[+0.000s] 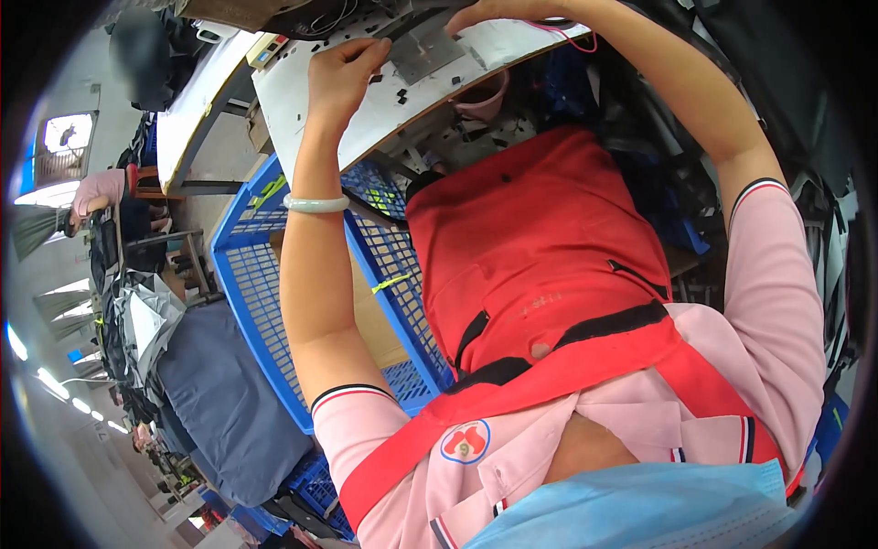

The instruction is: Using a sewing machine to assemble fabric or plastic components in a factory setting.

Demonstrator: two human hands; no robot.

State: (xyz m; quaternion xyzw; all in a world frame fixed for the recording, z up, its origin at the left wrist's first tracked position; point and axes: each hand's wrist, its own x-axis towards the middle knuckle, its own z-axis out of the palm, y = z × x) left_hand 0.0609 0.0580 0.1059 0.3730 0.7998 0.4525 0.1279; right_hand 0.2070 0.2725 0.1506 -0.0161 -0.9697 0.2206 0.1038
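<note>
Over the white table [285, 90], the left hand [342, 79] pinches narrow; the cropped right hand's [498, 10] grip I cannot tell.

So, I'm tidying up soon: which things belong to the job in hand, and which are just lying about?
Likely in the job:
grey plate
left hand and right hand, both by it
white table beneath

Likely just lying about:
black scraps on the table
blue crate
navy cloth
</note>
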